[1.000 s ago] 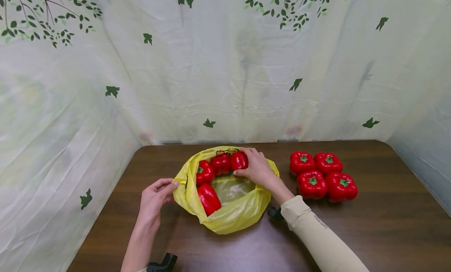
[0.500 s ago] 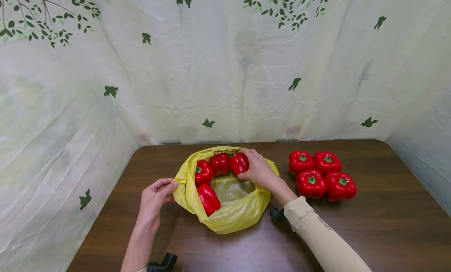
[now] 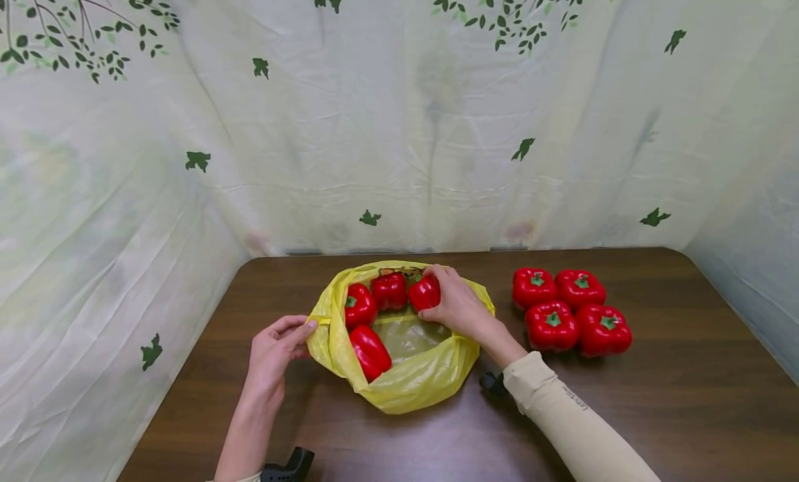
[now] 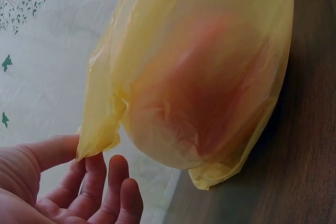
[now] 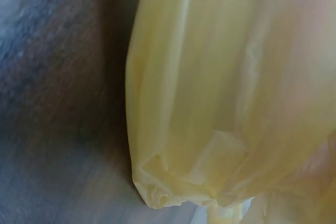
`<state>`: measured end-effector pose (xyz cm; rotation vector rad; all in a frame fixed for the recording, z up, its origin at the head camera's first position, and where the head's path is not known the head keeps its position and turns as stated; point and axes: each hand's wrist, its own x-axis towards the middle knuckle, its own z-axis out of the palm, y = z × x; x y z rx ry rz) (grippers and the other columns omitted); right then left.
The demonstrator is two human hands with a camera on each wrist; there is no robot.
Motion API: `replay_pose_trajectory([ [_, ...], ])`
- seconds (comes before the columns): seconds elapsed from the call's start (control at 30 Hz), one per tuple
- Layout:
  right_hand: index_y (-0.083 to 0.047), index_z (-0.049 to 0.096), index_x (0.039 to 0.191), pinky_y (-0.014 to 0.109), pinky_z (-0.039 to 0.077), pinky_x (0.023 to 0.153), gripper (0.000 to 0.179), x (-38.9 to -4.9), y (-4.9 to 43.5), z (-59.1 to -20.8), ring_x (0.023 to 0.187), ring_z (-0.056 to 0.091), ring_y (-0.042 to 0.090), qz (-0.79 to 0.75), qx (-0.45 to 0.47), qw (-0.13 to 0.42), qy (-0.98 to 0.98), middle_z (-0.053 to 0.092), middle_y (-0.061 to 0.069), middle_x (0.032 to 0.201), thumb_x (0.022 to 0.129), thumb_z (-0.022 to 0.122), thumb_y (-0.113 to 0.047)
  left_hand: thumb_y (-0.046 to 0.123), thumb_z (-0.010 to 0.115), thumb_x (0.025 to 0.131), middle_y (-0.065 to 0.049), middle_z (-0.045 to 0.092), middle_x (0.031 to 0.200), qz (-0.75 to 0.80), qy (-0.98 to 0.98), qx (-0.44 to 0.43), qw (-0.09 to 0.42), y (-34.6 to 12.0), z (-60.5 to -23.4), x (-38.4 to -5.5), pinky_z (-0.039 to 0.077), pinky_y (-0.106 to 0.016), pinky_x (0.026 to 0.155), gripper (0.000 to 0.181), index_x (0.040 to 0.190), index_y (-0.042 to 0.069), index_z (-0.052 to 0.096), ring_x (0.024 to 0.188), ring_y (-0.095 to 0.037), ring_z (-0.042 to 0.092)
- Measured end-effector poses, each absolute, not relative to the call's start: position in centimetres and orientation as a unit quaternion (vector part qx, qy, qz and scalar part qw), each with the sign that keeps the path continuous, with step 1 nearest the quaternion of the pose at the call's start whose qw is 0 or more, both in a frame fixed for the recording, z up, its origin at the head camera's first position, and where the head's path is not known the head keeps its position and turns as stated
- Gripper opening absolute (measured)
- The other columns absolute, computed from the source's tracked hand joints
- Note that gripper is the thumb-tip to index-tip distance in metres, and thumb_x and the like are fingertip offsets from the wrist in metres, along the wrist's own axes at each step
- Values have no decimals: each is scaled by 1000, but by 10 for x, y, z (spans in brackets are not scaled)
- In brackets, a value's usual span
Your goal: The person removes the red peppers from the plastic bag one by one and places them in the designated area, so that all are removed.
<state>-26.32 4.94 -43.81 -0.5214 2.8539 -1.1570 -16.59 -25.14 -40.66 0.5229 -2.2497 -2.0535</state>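
A yellow plastic bag stands on the table with its mouth spread wide. My left hand pinches the bag's left rim between thumb and fingertips, as the left wrist view shows close up. Inside the bag at the back right, my right hand holds a red bell pepper, its fingers behind it and thumb in front. Three more red peppers lie in the bag: one at the back, one at the left and one on its side at the front left. In the right wrist view, the bag wall hides the hand's grip.
Several red bell peppers with green stems sit in a tight cluster on the brown wooden table, right of the bag. A pale curtain with leaf prints hangs behind the table and along its sides.
My right hand has turned the pepper inside the bag, so its stem end now shows at the top. The left hand keeps its place on the rim.
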Motion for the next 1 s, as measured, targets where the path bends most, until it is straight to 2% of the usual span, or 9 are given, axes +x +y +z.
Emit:
replay_pose_trajectory([
  [0.27, -3, 48, 140, 38, 51, 91, 78, -262, 52, -440, 109, 55, 25, -345, -190, 5, 919, 55, 11, 128, 73, 83, -23, 22, 73, 91, -2, 66, 98, -658, -733, 169, 27, -252, -407, -166, 56, -32, 73, 32, 111, -1, 64, 82, -17, 63],
  [0.37, -1, 50, 137, 39, 50, 92, 75, -260, 53, -441, 109, 55, 26, -344, -202, -6, 917, 57, 12, 125, 72, 82, -24, 23, 73, 91, -2, 66, 99, -657, -734, 169, 28, -252, -407, -166, 56, -31, 73, 33, 111, -1, 64, 82, -17, 63],
  [0.63, -4, 54, 130, 37, 52, 89, 70, -252, 55, -442, 105, 58, 22, -376, -202, -21, 904, 60, 9, 119, 70, 83, -26, 24, 74, 90, -2, 67, 98, -657, -734, 169, 27, -252, -407, -165, 56, -34, 76, 34, 112, 0, 64, 82, -17, 64],
  [1.0, -6, 47, 142, 33, 55, 81, 81, -237, 61, -431, 105, 56, 19, -438, -211, -34, 873, 55, 6, 127, 71, 83, -23, 23, 73, 91, -2, 66, 97, -662, -730, 168, 25, -253, -407, -165, 57, -35, 75, 34, 112, -1, 64, 81, -17, 62],
])
